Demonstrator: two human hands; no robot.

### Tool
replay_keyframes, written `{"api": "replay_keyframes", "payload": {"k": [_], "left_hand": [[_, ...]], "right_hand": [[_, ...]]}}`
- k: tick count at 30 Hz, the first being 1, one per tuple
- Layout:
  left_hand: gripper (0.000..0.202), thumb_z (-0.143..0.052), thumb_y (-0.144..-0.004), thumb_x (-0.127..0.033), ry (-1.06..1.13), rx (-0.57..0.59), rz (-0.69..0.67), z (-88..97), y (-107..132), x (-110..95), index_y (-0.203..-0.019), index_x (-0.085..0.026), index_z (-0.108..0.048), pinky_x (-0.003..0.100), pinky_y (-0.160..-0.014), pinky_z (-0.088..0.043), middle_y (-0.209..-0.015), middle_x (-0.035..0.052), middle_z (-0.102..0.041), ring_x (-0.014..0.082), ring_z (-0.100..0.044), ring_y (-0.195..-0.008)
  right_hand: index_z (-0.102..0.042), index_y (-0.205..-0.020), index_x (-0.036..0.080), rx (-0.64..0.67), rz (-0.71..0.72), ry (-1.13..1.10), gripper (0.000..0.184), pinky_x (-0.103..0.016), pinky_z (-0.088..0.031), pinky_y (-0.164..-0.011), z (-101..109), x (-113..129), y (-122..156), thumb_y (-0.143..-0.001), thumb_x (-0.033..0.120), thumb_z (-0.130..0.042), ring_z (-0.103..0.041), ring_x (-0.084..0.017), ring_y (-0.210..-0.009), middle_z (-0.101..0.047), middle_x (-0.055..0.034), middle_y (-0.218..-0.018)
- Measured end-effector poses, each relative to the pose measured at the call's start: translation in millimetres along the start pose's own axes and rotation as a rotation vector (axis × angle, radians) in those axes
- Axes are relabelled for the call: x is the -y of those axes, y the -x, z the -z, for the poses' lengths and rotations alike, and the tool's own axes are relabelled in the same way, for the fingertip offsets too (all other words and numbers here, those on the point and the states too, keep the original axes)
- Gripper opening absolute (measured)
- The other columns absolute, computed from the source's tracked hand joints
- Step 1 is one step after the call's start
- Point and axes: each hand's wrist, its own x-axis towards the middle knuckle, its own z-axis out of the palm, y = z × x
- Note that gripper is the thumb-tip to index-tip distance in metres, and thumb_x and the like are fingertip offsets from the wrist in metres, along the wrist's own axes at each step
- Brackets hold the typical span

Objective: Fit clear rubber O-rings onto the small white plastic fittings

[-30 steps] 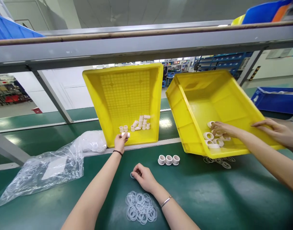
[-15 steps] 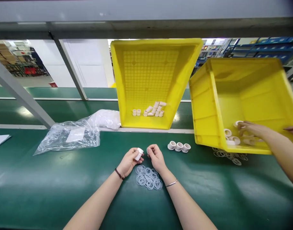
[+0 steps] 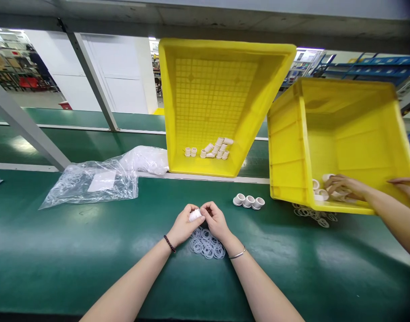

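My left hand (image 3: 185, 222) is wrapped round a white ribbed pipe fitting (image 3: 194, 215). At the fitting's right end, my right hand (image 3: 215, 220) closes thumb and fingers against it. Whether a thin ring sits between those fingertips is hidden. Just below both hands, a pile of translucent sealing rings (image 3: 207, 245) lies on the green work surface (image 3: 151, 286). Three white pipe fittings (image 3: 248, 201) stand in a row, slightly tilted, to the right of my right hand.
A tilted yellow bin (image 3: 208, 58) at the back holds several white fittings. Another person's hand (image 3: 348, 187) reaches into a second yellow bin (image 3: 288, 147) at right, with more rings (image 3: 314, 214) beneath it. A clear plastic bag (image 3: 91, 185) lies at left; a metal post (image 3: 27, 123) slants behind.
My right hand has moved left to meet the fitting in my left hand; before, the two hands were apart. The view has shifted slightly. The other person's hand moved a little within the bin.
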Motion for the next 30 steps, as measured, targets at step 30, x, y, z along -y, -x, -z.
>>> {"api": "replay_keyframes", "payload": {"k": [30], "left_hand": [[0.024,-0.053,-0.085,-0.035,-0.228,-0.09,-0.071,-1.6,1.9,2.2,-0.101,-0.019,-0.046,0.035,-0.083,-0.043,-0.099,0.0056,-0.051,0.0198,-0.051,-0.093]], "right_hand": [[-0.055,-0.083,0.02,0.015,0.032,0.126,0.015,-0.025,-0.044,-0.063,1.5,4.7,2.2,-0.086,0.033,-0.051,-0.054,-0.014,-0.068,-0.058,-0.001,-0.076]]}}
